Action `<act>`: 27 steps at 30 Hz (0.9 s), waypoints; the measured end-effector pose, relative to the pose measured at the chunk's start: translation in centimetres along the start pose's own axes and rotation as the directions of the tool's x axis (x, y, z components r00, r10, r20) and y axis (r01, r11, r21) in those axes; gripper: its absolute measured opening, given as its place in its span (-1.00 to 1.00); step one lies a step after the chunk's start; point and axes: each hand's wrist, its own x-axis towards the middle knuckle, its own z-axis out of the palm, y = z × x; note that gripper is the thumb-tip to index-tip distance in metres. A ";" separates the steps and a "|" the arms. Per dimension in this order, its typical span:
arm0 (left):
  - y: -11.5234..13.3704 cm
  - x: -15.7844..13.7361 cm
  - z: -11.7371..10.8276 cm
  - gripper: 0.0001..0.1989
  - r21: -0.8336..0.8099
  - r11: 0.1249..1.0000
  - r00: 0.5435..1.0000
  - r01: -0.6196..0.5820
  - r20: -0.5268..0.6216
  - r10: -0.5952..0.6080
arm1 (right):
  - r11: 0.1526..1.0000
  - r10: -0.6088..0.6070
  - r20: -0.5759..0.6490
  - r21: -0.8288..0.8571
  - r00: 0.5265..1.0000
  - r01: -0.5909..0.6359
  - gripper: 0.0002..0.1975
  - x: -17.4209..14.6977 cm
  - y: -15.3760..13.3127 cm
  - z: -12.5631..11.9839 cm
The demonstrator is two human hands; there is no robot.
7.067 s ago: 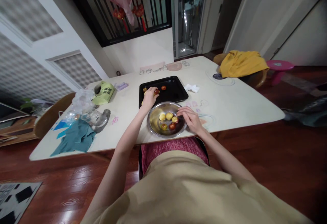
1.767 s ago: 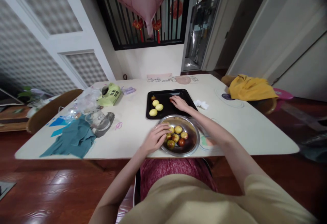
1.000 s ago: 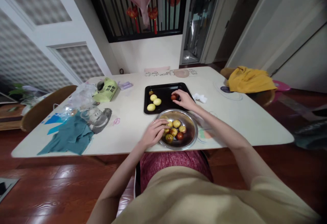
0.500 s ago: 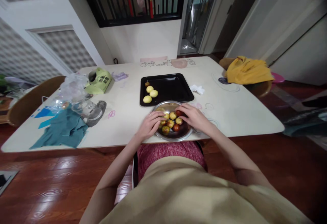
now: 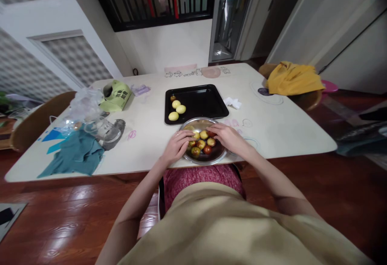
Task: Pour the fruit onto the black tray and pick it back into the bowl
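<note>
A round steel bowl (image 5: 203, 162) stands at the table's near edge and holds several round fruits (image 5: 200, 144), yellow-green to red-brown, that look like fresh jujubes. My left hand (image 5: 178, 144) reaches over the bowl's left side, fingers stretched onto the fruits and thumb apart. From the right comes my right hand (image 5: 227, 136), its fingers spread over the rim around a dark red fruit (image 5: 211, 134), partly hidden by them. Whether either hand grips a fruit is not visible. Just beyond the bowl lies a black tray (image 5: 201, 100), with several fruits, mostly pale yellow, along its left side.
On the white table (image 5: 145, 136), a crumpled tissue (image 5: 232, 103) lies right of the tray. Leftward are a teal cloth (image 5: 75, 156), a clear plastic container (image 5: 99, 128), plastic bags and a green tissue box (image 5: 116, 95). A yellow cloth (image 5: 294, 78) hangs over a chair at right.
The view has shifted slightly. Both hands stay over the bowl in nearly the same pose, and the fruits in the bowl and on the tray look unmoved.
</note>
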 end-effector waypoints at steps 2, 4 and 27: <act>0.0 0.0 0.0 -0.59 -0.001 1.000 1.000 0.001 0.000 -0.001 | 1.000 0.001 0.023 0.001 1.000 -0.001 -0.49 0.0 -0.2 -0.2; 0.0 0.0 0.0 -0.58 -0.005 1.000 1.000 0.006 0.003 -0.006 | 1.000 -0.006 0.057 0.004 0.998 0.006 -0.55 0.1 -0.3 -0.3; 0.0 -0.1 0.0 -0.55 -0.023 0.999 0.999 0.032 0.014 -0.032 | 0.940 0.006 -0.447 0.307 0.894 0.147 -0.57 -4.1 0.3 3.3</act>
